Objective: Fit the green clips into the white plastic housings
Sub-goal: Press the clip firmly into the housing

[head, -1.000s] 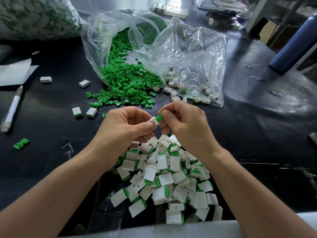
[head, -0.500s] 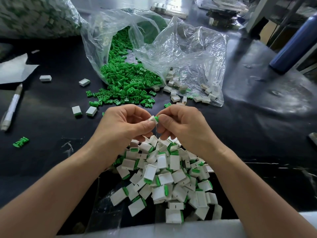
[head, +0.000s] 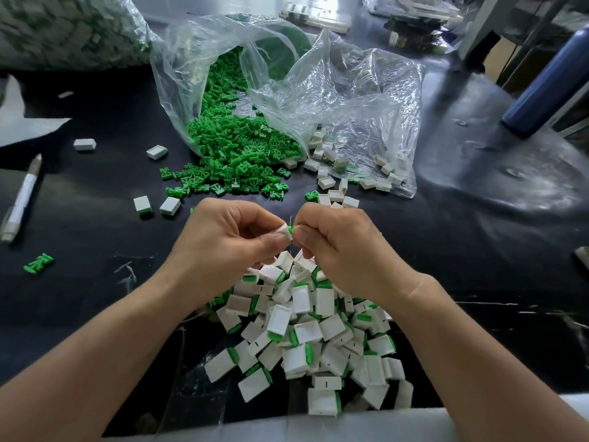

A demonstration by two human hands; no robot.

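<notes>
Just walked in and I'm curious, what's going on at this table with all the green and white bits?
A person is assembling small parts by hand. The left hand pinches a white housing, and the right hand pinches a green clip at its end; the clip looks partly in. Below the hands, a pile of finished pieces lies on the black table. Farther back, a clear bag spills loose clips, and a second bag beside it holds empty housings.

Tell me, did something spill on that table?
Yes: green clips lie spilled from the open mouth of the clear bag onto the black table. One stray clip lies alone far left, near the pen, and loose white housings sit scattered nearby.
</notes>
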